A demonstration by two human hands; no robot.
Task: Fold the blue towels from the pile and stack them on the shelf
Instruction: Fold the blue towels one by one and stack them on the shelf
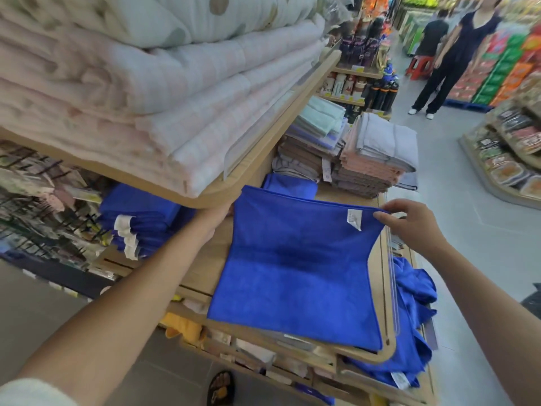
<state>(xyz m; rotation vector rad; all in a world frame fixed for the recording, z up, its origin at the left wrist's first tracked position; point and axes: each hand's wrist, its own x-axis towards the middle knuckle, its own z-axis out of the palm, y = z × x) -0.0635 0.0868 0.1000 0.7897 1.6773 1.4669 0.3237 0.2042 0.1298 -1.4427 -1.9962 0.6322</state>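
A blue towel (295, 273) lies spread on the wooden shelf (205, 259), its far half lifted. My right hand (409, 227) pinches its far right corner near a white label. My left hand (222, 213) reaches to the far left corner, with the fingers hidden behind the towel and under the upper shelf. A stack of folded blue towels (140, 218) sits at the left of the shelf. A loose pile of blue towels (409, 317) hangs over the shelf's right side, below its edge.
The upper shelf (263, 148) with thick folded quilts overhangs the left. Stacks of grey, pink and green towels (369, 159) stand at the back. A clear rail (392, 273) borders the shelf's right edge. Two people (456, 51) stand in the aisle.
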